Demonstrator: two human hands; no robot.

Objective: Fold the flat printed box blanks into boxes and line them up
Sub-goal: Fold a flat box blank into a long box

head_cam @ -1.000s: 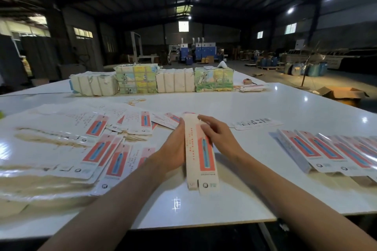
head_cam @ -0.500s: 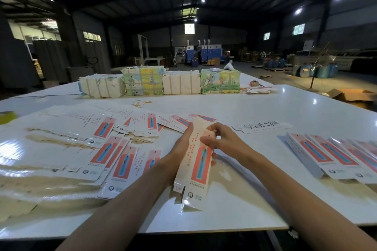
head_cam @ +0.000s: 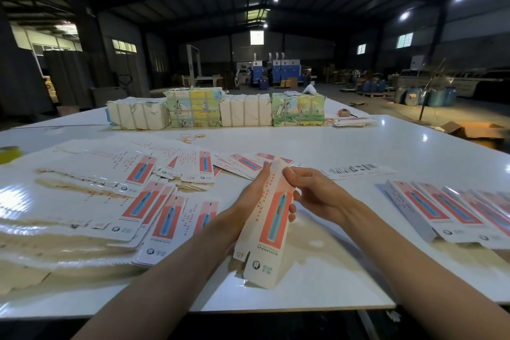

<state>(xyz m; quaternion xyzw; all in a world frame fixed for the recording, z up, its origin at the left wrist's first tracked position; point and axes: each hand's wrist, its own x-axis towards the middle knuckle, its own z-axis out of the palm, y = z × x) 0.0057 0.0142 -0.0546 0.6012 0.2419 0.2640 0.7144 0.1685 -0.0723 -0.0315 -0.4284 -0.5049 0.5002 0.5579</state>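
A long white box blank [head_cam: 269,226] with a red panel and a blue toothbrush picture is lifted off the white table [head_cam: 317,143], tilted, partly folded into a tube. My left hand [head_cam: 245,201] grips its left side from behind, fingertips showing on the right edge. My right hand [head_cam: 314,193] pinches its upper right edge near the top flap. Flat printed blanks [head_cam: 146,196] lie spread in a loose pile to the left. A row of folded boxes [head_cam: 452,210] lies side by side at the right.
Bundled stacks of paper stock [head_cam: 215,110] stand in a line at the table's far side, with a thin stack of cards [head_cam: 350,121] beside them. A barcode strip [head_cam: 358,170] lies right of my hands. Yellow tape roll [head_cam: 9,153] sits at the far left.
The blank has been raised from lying flat on the table and tilted up, its sides folded toward a tube. Both hands rose with it.
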